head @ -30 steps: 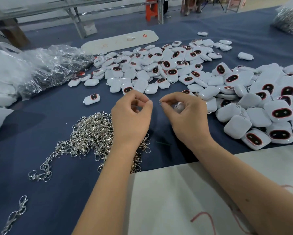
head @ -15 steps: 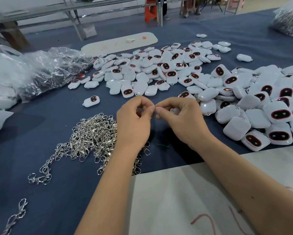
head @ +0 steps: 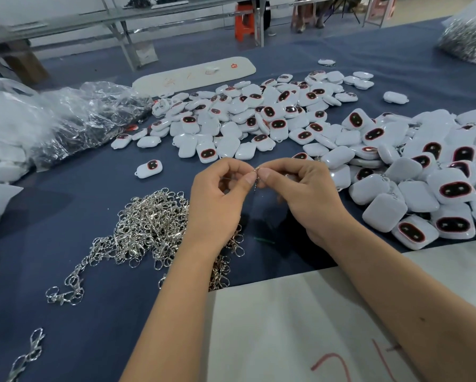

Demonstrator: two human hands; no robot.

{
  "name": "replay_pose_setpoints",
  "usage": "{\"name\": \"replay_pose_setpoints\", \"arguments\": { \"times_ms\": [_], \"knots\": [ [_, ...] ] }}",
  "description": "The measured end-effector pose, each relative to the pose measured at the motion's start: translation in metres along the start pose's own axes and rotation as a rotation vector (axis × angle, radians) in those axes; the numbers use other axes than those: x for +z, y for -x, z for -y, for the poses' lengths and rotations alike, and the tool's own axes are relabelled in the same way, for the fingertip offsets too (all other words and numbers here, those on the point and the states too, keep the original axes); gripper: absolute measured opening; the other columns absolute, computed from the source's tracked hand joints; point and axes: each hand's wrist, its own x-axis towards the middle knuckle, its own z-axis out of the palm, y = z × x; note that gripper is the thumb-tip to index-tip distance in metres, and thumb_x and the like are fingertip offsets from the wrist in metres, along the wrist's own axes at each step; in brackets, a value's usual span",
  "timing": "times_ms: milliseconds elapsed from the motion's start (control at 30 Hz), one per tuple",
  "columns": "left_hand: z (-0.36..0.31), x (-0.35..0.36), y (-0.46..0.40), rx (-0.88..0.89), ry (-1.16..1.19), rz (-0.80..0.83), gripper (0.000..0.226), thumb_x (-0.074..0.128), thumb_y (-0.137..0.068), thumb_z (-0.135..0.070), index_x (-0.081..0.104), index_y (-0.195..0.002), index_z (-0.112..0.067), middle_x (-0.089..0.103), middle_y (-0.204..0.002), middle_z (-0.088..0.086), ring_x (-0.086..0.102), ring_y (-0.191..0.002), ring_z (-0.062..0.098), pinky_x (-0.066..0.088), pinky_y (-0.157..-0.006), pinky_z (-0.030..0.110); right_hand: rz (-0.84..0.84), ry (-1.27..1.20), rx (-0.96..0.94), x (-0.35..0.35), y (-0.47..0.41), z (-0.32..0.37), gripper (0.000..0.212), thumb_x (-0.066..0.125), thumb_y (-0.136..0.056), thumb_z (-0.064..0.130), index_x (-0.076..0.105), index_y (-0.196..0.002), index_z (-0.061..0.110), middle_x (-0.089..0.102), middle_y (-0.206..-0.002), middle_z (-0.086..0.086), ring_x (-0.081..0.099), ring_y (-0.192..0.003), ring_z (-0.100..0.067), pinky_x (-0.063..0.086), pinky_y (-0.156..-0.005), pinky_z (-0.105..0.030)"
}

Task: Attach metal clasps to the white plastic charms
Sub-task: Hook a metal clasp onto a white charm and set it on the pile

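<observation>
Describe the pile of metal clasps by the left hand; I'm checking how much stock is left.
The pile of metal clasps is a loose, tangled heap of shiny silver lobster-style hooks with small rings, lying on the blue cloth. A thin strand trails toward the near left, ending in a small cluster. The left hand and its forearm hang over the heap's right edge, hiding part of it; whether they touch it is unclear.

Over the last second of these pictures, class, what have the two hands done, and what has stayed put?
The left hand and right hand closed the gap between them; their fingertips now meet, pinching a small metal clasp between them. The heap of clasps and the white charms stayed where they lay.
</observation>
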Motion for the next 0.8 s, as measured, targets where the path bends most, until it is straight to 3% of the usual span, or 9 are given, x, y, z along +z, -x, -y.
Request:
{"name": "replay_pose_setpoints", "arguments": {
  "times_ms": [100, 200, 300, 467, 533, 600, 667, 733, 800],
  "knots": [
    [-0.001, 0.002, 0.000, 0.013, 0.010, -0.006, 0.015, 0.071, -0.091, -0.007, 0.072, -0.084, -0.021, 0.072, -0.077, -0.009, 0.062, -0.073, 0.017, 0.054, -0.072, 0.033, 0.013, -0.053, 0.018, -0.005, 0.000, 0.001, 0.012, 0.074, -0.095, 0.019, 0.082, -0.089, 0.024, 0.072, -0.073, -0.005, 0.039, -0.067, -0.027, 0.040, -0.057, -0.025],
    [0.001, 0.001, 0.001, -0.001, -0.076, -0.012, 0.014, 0.069, -0.094, -0.009, 0.071, -0.085, -0.020, 0.071, -0.080, -0.008, 0.064, -0.078, 0.017, 0.056, -0.076, 0.034, -0.019, 0.061, -0.011, -0.002, 0.002, 0.000, 0.010, 0.075, -0.094, 0.020, 0.081, -0.087, 0.022, 0.070, -0.074, -0.018, 0.038, -0.061, -0.027, 0.034, -0.058, -0.031],
    [0.003, -0.001, 0.003, 0.042, -0.263, 0.025, 0.013, 0.065, -0.095, -0.010, 0.067, -0.086, -0.018, 0.068, -0.082, -0.009, 0.059, -0.076, 0.004, 0.045, -0.072, 0.016, -0.062, 0.264, -0.106, 0.005, 0.007, -0.002, 0.011, 0.077, -0.091, 0.017, 0.081, -0.095, 0.026, 0.073, -0.078, 0.007, 0.055, -0.060, -0.001, 0.040, -0.064, -0.014],
    [0.004, -0.002, 0.003, 0.067, -0.341, 0.035, 0.011, 0.063, -0.096, -0.007, 0.066, -0.088, -0.014, 0.066, -0.085, -0.006, 0.057, -0.079, 0.006, 0.041, -0.071, 0.012, -0.092, 0.577, -0.241, 0.008, 0.011, 0.000, 0.009, 0.077, -0.090, 0.019, 0.082, -0.095, 0.026, 0.071, -0.084, 0.011, 0.066, -0.084, -0.009, 0.053, -0.077, -0.038],
    [0.004, -0.001, 0.002, 0.030, -0.285, 0.039, 0.013, 0.064, -0.096, -0.008, 0.068, -0.087, -0.016, 0.067, -0.082, -0.009, 0.057, -0.075, 0.002, 0.044, -0.073, 0.014, -0.083, 0.541, -0.197, 0.006, 0.010, 0.002, 0.009, 0.077, -0.091, 0.018, 0.082, -0.093, 0.025, 0.073, -0.085, 0.011, 0.067, -0.086, -0.008, 0.052, -0.080, -0.034],
    [0.005, -0.001, 0.001, -0.042, -0.177, 0.050, 0.013, 0.063, -0.097, -0.010, 0.071, -0.090, -0.017, 0.068, -0.079, -0.010, 0.059, -0.072, 0.004, 0.052, -0.075, 0.025, -0.079, 0.412, -0.146, 0.004, 0.009, 0.003, 0.009, 0.078, -0.091, 0.014, 0.083, -0.092, 0.022, 0.075, -0.085, 0.012, 0.068, -0.084, -0.003, 0.048, -0.078, -0.020],
    [0.005, -0.003, 0.000, -0.076, -0.082, 0.052, 0.014, 0.063, -0.098, -0.009, 0.073, -0.091, -0.015, 0.068, -0.074, -0.011, 0.060, -0.069, 0.004, 0.055, -0.071, 0.028, -0.080, 0.292, -0.111, 0.001, 0.007, 0.002, 0.008, 0.078, -0.090, 0.011, 0.083, -0.091, 0.017, 0.072, -0.075, 0.018, 0.064, -0.070, 0.005, 0.042, -0.070, -0.007],
    [0.004, -0.004, 0.000, -0.074, -0.040, 0.052, 0.015, 0.063, -0.098, -0.008, 0.073, -0.090, -0.015, 0.067, -0.070, -0.013, 0.060, -0.066, 0.003, 0.054, -0.066, 0.023, -0.055, 0.227, -0.096, 0.000, 0.006, 0.002, 0.007, 0.078, -0.091, 0.009, 0.083, -0.092, 0.014, 0.071, -0.070, 0.021, 0.061, -0.064, 0.006, 0.042, -0.067, -0.005],
    [0.002, -0.004, 0.000, -0.062, -0.034, 0.057, 0.016, 0.063, -0.098, -0.008, 0.072, -0.089, -0.017, 0.067, -0.070, -0.014, 0.059, -0.066, 0.002, 0.054, -0.065, 0.022, -0.028, 0.185, -0.096, 0.000, 0.006, 0.003, 0.008, 0.077, -0.091, 0.008, 0.083, -0.092, 0.014, 0.077, -0.078, 0.015, 0.067, -0.072, 0.003, 0.046, -0.074, -0.009]
  ]
}}
